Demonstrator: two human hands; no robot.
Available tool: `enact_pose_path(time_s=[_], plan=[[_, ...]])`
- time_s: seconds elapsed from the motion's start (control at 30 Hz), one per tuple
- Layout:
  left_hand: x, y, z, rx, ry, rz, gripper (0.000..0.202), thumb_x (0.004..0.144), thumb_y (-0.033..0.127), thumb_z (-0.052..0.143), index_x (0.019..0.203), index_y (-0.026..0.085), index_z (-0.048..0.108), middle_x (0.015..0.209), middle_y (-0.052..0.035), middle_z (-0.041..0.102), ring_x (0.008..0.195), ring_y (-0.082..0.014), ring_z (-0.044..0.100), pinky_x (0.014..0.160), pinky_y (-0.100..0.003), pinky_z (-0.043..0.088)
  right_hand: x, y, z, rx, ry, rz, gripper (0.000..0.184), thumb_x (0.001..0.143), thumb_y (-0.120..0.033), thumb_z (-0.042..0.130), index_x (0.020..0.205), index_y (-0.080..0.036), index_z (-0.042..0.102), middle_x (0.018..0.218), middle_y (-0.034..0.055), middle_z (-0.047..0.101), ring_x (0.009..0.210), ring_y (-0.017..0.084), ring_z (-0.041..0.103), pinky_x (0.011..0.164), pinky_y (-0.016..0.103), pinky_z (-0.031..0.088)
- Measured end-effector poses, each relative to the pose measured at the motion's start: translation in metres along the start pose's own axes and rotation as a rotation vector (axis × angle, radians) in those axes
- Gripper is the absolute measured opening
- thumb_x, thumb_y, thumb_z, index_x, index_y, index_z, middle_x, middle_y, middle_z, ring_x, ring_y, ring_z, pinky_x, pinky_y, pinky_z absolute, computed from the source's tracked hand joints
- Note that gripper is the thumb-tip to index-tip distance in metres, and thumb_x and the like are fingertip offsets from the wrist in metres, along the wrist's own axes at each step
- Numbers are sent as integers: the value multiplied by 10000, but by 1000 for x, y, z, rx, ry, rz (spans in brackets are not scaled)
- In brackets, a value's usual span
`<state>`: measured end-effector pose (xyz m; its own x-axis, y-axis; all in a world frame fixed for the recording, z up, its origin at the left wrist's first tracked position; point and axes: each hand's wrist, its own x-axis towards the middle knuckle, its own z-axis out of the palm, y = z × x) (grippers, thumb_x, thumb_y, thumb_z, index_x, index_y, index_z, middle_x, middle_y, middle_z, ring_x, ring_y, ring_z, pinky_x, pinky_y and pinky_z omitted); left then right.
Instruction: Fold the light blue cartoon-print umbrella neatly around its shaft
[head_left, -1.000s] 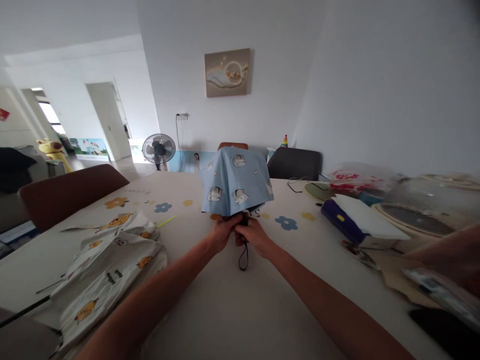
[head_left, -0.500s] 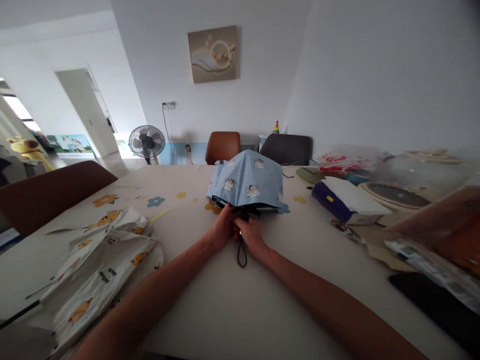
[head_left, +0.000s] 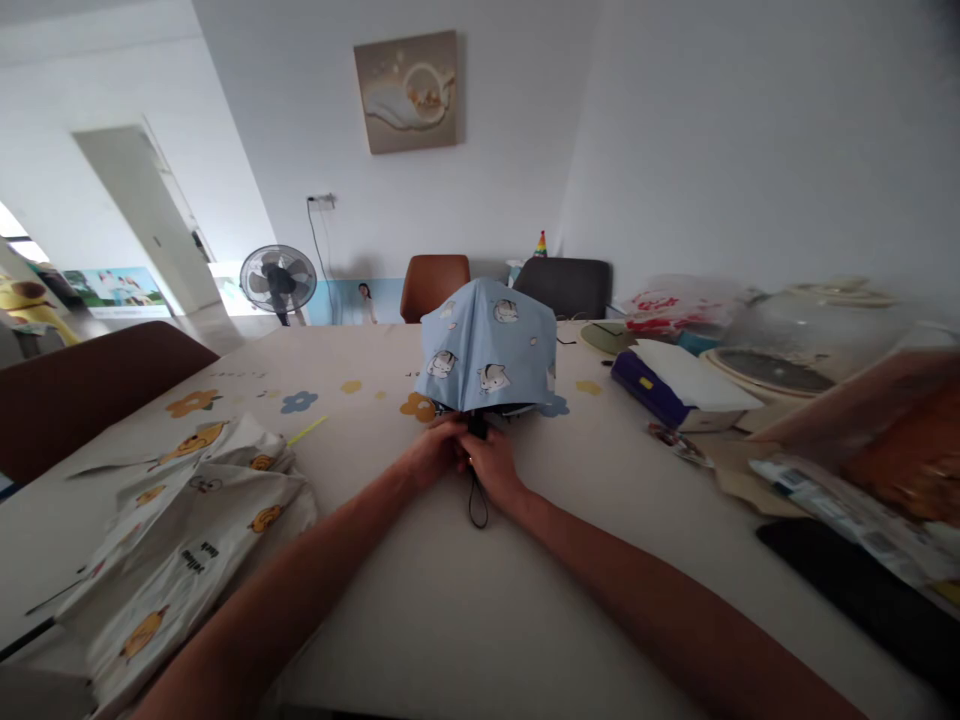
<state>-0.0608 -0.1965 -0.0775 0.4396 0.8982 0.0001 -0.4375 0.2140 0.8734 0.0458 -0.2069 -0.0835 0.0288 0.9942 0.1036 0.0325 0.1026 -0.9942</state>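
Note:
A light-blue umbrella [head_left: 484, 345] with printed cartoon animals is partly folded over the middle of the table, its canopy pointing away from me. Its black handle [head_left: 478, 427] is between my two hands, and a black wrist loop [head_left: 478, 503] dangles below them. My left hand [head_left: 435, 447] is closed round the handle from the left. From the right, my right hand [head_left: 491, 462] is wrapped round the same handle. Some fingers of both hands are hidden behind one another. On the left lies a white umbrella [head_left: 217, 530] with yellow duck prints, its cloth loosely crumpled.
The pale table [head_left: 420, 620] has flower prints. On its right side are a purple-and-white box [head_left: 675, 385], a clear-domed lid [head_left: 817, 330], plastic packets [head_left: 832, 505] and a dark pouch [head_left: 832, 570]. Chairs [head_left: 435, 285] stand beyond, with a fan [head_left: 277, 280] further left.
The canopy's lower edge has drawn in and now hangs lower over the hands' front. Both hands stay on the handle. The whole view has shifted slightly.

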Motion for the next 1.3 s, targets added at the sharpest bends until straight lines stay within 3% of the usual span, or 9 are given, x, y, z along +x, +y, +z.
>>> enact_pose_path(time_s=[0.07, 0.13, 0.3, 0.7, 0.9, 1.3], plan=[[-1, 8, -3, -39, -143, -44, 344, 627, 342, 680, 893, 153, 570, 666, 2, 557, 520, -116, 525, 435, -236, 444, 0, 2, 0, 51, -10, 3, 174, 663, -328, 545, 599, -175, 494, 477, -24, 511, 361, 111, 479, 357, 224, 387], [-1, 12, -5, -48, -209, -51, 387, 657, 437, 666, 910, 158, 577, 712, -12, 571, 560, -131, 543, 458, -256, 466, 0, 4, -1, 73, -22, 0, 163, 666, -301, 527, 572, -175, 484, 468, -25, 506, 362, 110, 482, 369, 226, 391], [2, 8, -1, 84, -31, -9, 448, 661, 567, 644, 776, 141, 563, 548, 5, 518, 425, -138, 516, 353, -251, 407, -1, 3, -2, 33, -95, -30, 157, 660, -270, 510, 536, -179, 479, 435, -24, 495, 379, 117, 491, 382, 222, 378], [0, 2, 19, 225, 329, 153, 368, 633, 423, 698, 810, 125, 575, 495, 22, 533, 331, -111, 471, 287, -227, 349, -8, -10, 0, -107, -89, -78, 176, 660, -237, 499, 497, -186, 455, 382, -18, 477, 365, 110, 477, 395, 217, 380], [-4, 4, 25, 192, 339, 118, 339, 625, 421, 701, 733, 142, 542, 457, 39, 500, 301, -103, 437, 265, -229, 346, -7, -4, 2, -124, -70, -44, 86, 669, -251, 521, 630, -187, 478, 398, -37, 488, 332, 118, 471, 357, 224, 385], [-6, 7, 27, 247, 337, 155, 290, 646, 407, 644, 599, 156, 505, 350, 32, 437, 252, -136, 417, 232, -253, 333, -10, -6, 1, -57, -86, -88, 165, 706, -272, 523, 582, -180, 465, 407, -32, 489, 336, 102, 485, 359, 205, 393]])
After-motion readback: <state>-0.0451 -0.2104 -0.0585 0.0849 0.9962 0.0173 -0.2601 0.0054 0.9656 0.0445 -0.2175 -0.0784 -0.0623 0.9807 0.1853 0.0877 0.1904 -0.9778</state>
